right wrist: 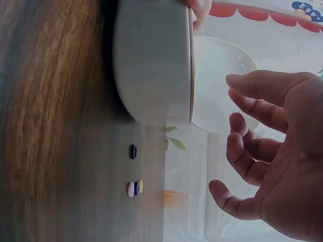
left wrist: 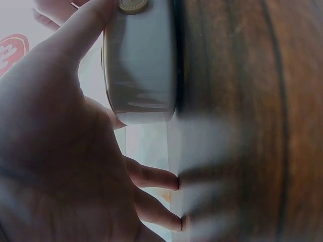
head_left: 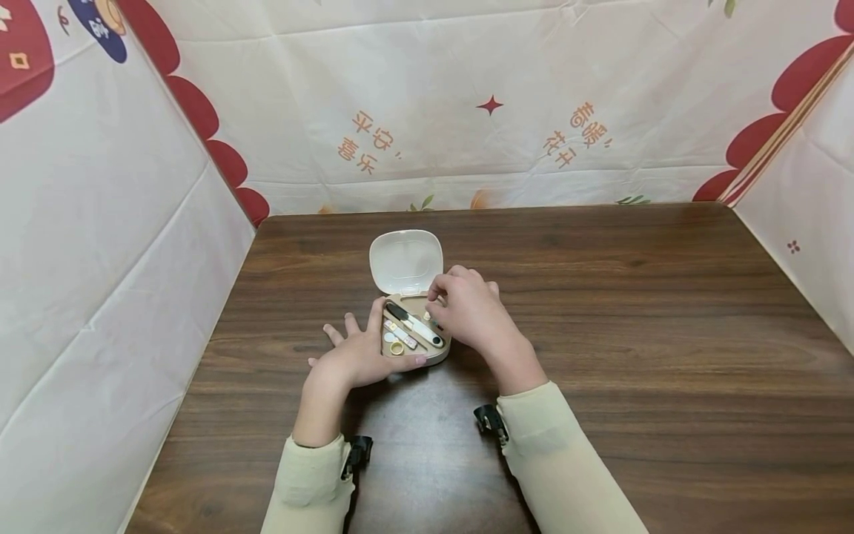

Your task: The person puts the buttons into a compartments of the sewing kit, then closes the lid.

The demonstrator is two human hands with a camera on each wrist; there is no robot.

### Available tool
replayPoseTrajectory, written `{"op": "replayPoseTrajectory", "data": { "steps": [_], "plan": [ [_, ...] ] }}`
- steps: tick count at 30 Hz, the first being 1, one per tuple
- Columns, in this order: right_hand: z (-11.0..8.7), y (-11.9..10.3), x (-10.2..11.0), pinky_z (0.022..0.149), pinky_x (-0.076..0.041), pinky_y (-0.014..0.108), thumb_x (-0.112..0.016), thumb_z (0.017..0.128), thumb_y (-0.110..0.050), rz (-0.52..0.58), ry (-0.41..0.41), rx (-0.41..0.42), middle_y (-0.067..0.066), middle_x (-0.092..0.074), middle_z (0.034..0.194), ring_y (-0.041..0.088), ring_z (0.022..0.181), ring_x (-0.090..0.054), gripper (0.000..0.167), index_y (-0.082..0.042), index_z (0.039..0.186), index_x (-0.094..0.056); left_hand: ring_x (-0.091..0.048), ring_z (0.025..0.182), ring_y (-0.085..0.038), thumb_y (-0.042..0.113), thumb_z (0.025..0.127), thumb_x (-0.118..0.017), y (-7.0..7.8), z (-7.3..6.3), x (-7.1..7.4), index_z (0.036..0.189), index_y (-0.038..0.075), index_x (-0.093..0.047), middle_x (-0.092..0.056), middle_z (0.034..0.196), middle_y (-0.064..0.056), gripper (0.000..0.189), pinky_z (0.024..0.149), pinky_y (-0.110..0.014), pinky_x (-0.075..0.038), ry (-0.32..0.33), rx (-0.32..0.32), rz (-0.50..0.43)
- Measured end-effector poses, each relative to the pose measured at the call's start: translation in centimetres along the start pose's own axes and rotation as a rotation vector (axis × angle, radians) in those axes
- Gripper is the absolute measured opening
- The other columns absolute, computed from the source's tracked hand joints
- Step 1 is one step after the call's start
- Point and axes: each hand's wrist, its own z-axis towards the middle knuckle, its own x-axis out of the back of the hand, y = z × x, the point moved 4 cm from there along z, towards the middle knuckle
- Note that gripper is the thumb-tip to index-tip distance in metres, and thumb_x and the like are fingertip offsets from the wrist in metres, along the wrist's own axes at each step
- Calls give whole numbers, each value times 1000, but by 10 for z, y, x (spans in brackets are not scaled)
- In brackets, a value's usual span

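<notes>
A white sewing kit case (head_left: 437, 359) stands on the table, its white lid (head_left: 406, 261) raised at the back. Inside lie a black-and-white snipping tool (head_left: 416, 324), a gold ring-shaped piece (head_left: 396, 347), small white buttons (head_left: 389, 337) and a narrow patterned strip (head_left: 400, 334). My left hand (head_left: 353, 356) holds the case at its front left corner, thumb along the front and index finger along the left side; the other fingers are spread. Above the right part of the case hovers my right hand (head_left: 470, 308), fingers loosely bent, thumb and index fingertips close together. Nothing shows between them.
On the table beyond the case, the right wrist view shows a small black bobbin (right wrist: 133, 152) and a group of pink, dark blue and yellow bobbins (right wrist: 132, 189). The brown wooden table (head_left: 634, 319) is bordered by printed white cloth (head_left: 467, 148) at the back and both sides.
</notes>
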Motion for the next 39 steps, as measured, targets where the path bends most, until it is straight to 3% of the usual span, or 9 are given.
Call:
{"op": "replayPoseTrajectory", "data": {
  "steps": [14, 19, 23, 30, 39],
  "plan": [
    [0, 18, 13, 93, -45, 59, -72, 95, -24, 52, 37, -37, 6, -68, 106, 28, 107, -64, 9, -17, 97, -77, 10, 159, -64, 89, 77, -68, 0, 1, -1, 170, 43, 5, -1, 176, -34, 127, 97, -101, -11, 7, -7, 9],
    [-2, 31, 18, 92, -45, 57, -65, 98, -23, 59, 41, -97, 7, -67, 105, 27, 102, -63, 13, -16, 99, -76, 10, 159, -64, 89, 75, -69, 0, -1, 0, 170, 44, 5, -1, 176, -33, 128, 97, -101, -11, 8, -9, 6],
    [-3, 42, 19, 92, -46, 57, -61, 101, -24, 54, 14, -162, 9, -64, 104, 28, 100, -61, 16, -13, 103, -74, 11, 159, -64, 89, 75, -70, 1, -2, 0, 170, 44, 5, 0, 176, -33, 129, 97, -101, -11, 7, -11, 3],
    [-3, 56, 15, 98, -45, 63, -60, 104, -27, 32, -55, -249, 13, -64, 118, 31, 113, -61, 22, -10, 112, -71, 10, 159, -64, 89, 75, -69, -1, -1, 0, 170, 44, 5, -1, 176, -34, 128, 97, -101, -11, 12, -12, 5],
    [-5, 68, 5, 106, -42, 69, -59, 106, -27, 20, -118, -295, 17, -61, 130, 34, 119, -58, 25, -8, 120, -69, 12, 159, -63, 89, 76, -70, 0, -2, 0, 170, 44, 6, 0, 176, -33, 128, 98, -101, -9, 6, -11, 1]
  ]
}}
